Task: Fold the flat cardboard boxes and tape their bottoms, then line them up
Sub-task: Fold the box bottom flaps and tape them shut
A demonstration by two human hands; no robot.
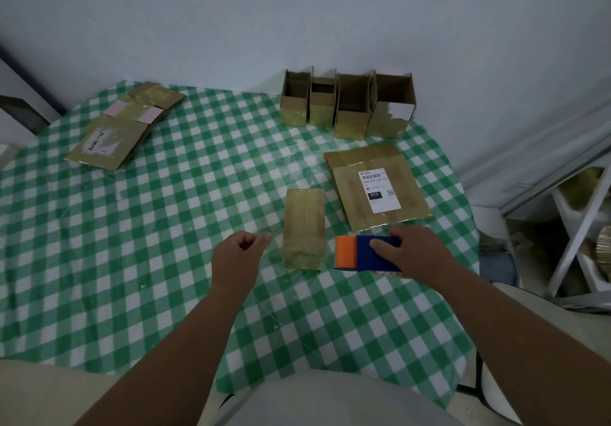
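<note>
Nearby, flat boxes (112, 128), right hand (413, 253) gripping tape dispenser (367, 253), left hand (239, 257) loosely curled, empty.

Table (99, 260), covered by green-checked cloth. Laid on it: four upright folded boxes (347, 104) in a row; flat boxes stacked (115, 131); labelled flat box (377, 187); narrow flat box (303, 228); tape dispenser (360, 253).

Head camera looks down (steeply, close) over the table (99, 227).

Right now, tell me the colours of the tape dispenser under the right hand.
Head view: the tape dispenser is dark blue with an orange end.
</note>
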